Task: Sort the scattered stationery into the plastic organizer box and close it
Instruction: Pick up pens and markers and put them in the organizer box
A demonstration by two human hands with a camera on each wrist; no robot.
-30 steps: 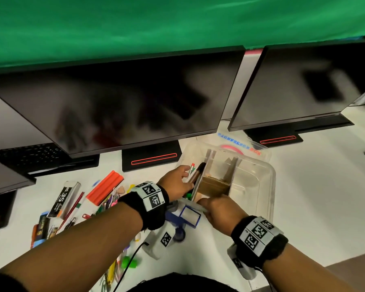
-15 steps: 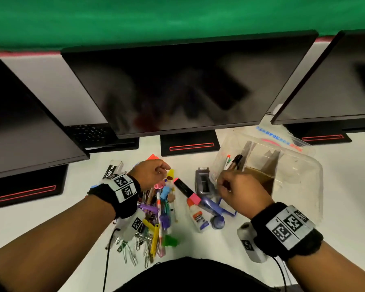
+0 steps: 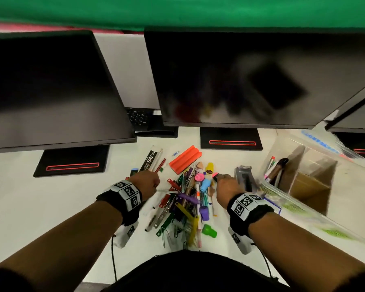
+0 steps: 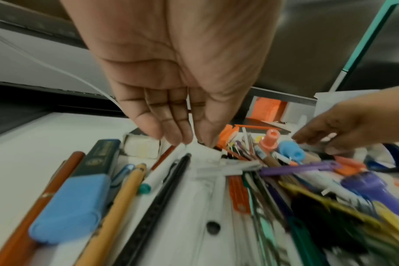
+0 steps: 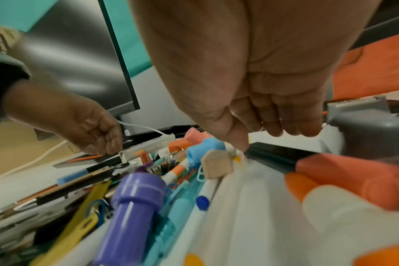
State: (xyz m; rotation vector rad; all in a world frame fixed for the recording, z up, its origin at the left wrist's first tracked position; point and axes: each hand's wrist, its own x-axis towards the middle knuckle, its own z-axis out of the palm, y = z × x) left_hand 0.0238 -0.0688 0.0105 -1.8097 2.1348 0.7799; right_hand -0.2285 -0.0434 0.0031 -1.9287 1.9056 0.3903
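Observation:
Loose stationery lies in a heap on the white desk: pens, markers, clips, a purple cap. The clear organizer box stands open at the right, with cardboard dividers and a few pens in its left compartment. My left hand hovers over the heap's left edge, straight fingers and thumb close together, tips touching a white flat piece. My right hand reaches down at the heap's right edge. Its fingers are straight and hold nothing, just above a black highlighter with a pink cap.
Three dark monitors on black stands line the back of the desk. A grey tape dispenser stands between my right hand and the box. An orange block and a lead tube lie behind the heap. A green cap lies near me.
Both hands have left the organizer box and moved left to the heap. The view has swung left, so the box now sits at the right edge.

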